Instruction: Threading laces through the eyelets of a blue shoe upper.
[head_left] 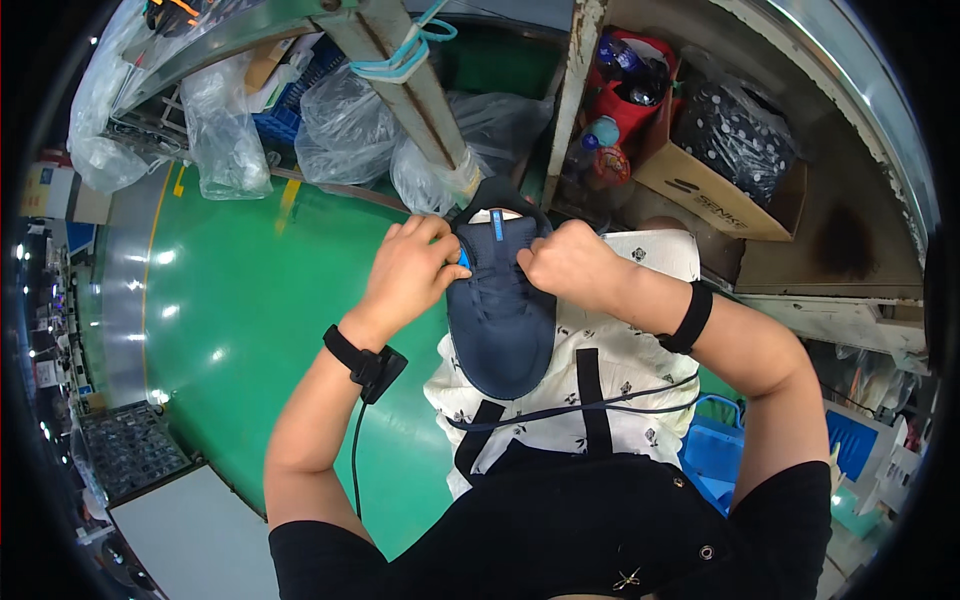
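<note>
A dark navy sneaker (503, 350) rests on my lap, its toe toward me and its opening away from me. Its laces are threaded, and a blue tab marks the tongue. My left hand (412, 262) is closed on the sneaker's left edge beside the opening, thumb and fingers pinching it; a bit of bright blue shows there. On the opposite side, my right hand (572, 262) has its fingers curled in a pinch at the sneaker's upper edge near the laces. Whether a lace end lies in those fingers is hidden.
A patterned white apron (640, 350) covers my lap, crossed by a dark cable. Ahead stands a metal table leg (405, 90) with clear plastic bags beside it. A cardboard box (715, 195) sits on the right shelf. A blue bin (712, 450) is by my right side.
</note>
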